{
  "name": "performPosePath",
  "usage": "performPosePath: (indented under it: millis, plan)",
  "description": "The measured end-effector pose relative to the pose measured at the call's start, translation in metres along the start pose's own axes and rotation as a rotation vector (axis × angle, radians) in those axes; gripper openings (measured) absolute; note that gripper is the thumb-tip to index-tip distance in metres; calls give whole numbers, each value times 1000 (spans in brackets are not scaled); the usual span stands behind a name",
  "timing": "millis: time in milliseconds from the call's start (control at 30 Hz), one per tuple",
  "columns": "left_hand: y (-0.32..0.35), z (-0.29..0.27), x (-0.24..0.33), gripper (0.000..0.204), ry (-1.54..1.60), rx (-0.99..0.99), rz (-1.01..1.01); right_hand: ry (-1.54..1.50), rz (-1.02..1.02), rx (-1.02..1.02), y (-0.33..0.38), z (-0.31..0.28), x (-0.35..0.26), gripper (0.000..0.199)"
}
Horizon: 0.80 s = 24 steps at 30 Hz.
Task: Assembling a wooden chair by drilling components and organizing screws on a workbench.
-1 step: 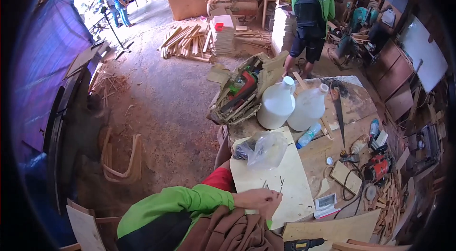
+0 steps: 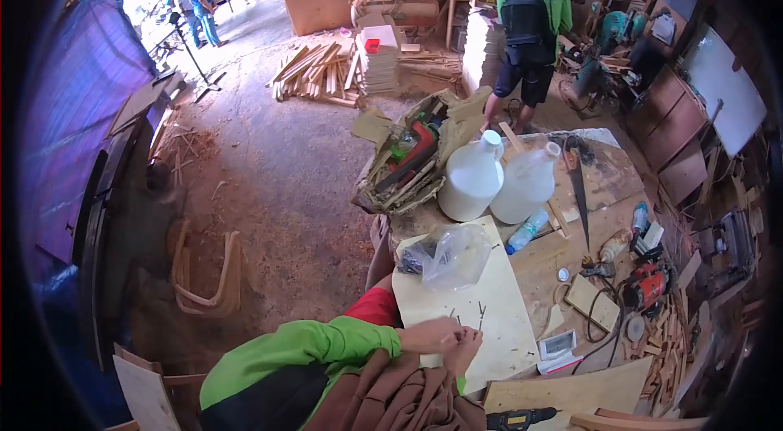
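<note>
My left hand (image 2: 431,335) reaches in from a bright green sleeve and meets my right hand (image 2: 463,352) over a pale board (image 2: 497,341) on the workbench. The fingertips of both hands are pinched together, and whatever they may hold is too small to make out. Just beyond the fingers lie a few thin dark screws or nails (image 2: 481,313). Farther up the board rests a clear plastic bag (image 2: 455,260) with a dark bundle (image 2: 416,256) at its left side.
Two white jugs (image 2: 471,178), a torn carton (image 2: 391,201) of tools and a handsaw (image 2: 581,194) occupy the bench's far part. A red power tool (image 2: 648,287) with a cord sits right. Near me lies a drill (image 2: 522,419). A person (image 2: 530,23) stands beyond.
The picture has shifted slightly to the left. My pinched fingers have moved a little, showing more of the small screws or nails beside them.
</note>
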<state>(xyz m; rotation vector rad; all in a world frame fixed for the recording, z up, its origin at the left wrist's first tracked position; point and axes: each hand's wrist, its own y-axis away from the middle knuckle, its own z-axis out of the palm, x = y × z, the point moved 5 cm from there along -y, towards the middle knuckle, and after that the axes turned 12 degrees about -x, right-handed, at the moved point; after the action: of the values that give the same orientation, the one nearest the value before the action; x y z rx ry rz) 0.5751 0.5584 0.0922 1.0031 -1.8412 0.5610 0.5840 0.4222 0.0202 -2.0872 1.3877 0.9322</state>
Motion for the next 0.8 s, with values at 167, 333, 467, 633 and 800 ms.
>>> performPosePath:
  millis: [167, 333, 467, 633, 800]
  plan:
    - [2, 6, -62, 32, -231, 121, -161, 43, 182, 19, 7, 0, -7, 25]
    - [-11, 26, -67, 33, -475, 49, -120, 51, 221, 9, 6, -3, -8, 24]
    - [-16, 28, -70, 32, -455, 34, -58, 84, 260, 12, 6, 3, 6, 20]
    - [-16, 25, -68, 24, -424, 19, -40, 81, 261, 13, 5, 4, 6, 17]
    - [-19, 22, -74, 23, -379, 10, -52, 100, 210, -36, 6, 2, 5, 16]
